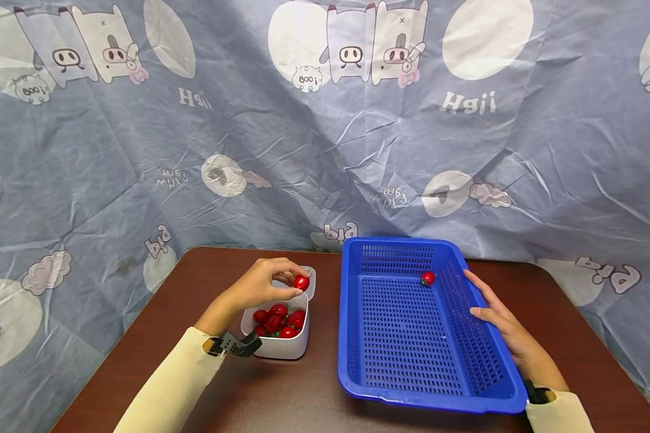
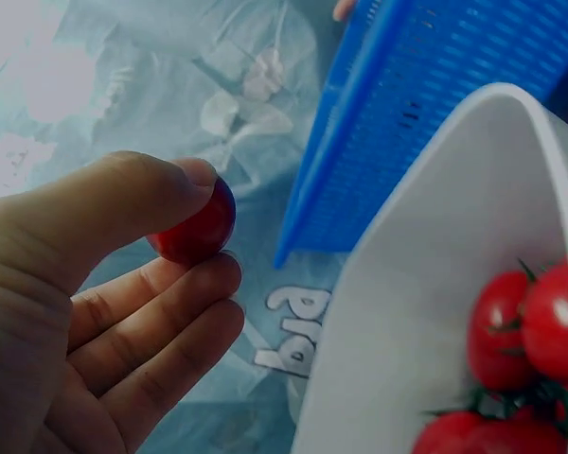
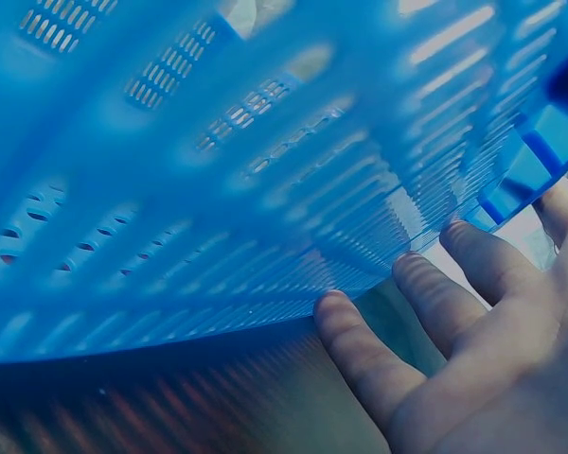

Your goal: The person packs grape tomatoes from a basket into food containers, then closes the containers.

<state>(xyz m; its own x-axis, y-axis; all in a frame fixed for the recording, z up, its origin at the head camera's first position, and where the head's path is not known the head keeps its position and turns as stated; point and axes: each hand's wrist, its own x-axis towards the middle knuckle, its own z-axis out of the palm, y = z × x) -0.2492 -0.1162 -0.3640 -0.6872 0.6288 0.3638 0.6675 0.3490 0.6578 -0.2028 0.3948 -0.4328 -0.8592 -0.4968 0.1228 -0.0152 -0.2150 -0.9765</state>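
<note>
Between thumb and fingers, my left hand (image 1: 268, 281) pinches a red cherry tomato (image 1: 301, 282) above a white container (image 1: 281, 349). Several more cherry tomatoes (image 1: 273, 323) with green stems lie inside that container, also visible in the left wrist view. To the right stands a blue plastic basket (image 1: 345, 325) with slotted walls; a single cherry tomato (image 1: 427, 278) lies near its far right corner. My right hand (image 1: 511, 331) holds the basket's right rim, thumb over the edge. In the right wrist view, its fingertips (image 3: 333, 307) touch the outer wall.
Behind the white container sits a clear, pale-rimmed piece (image 1: 311, 281), partly hidden by the left hand. Everything stands on a dark brown table (image 1: 195, 288). A grey-blue printed cloth (image 1: 303, 150) hangs along the table's far edge.
</note>
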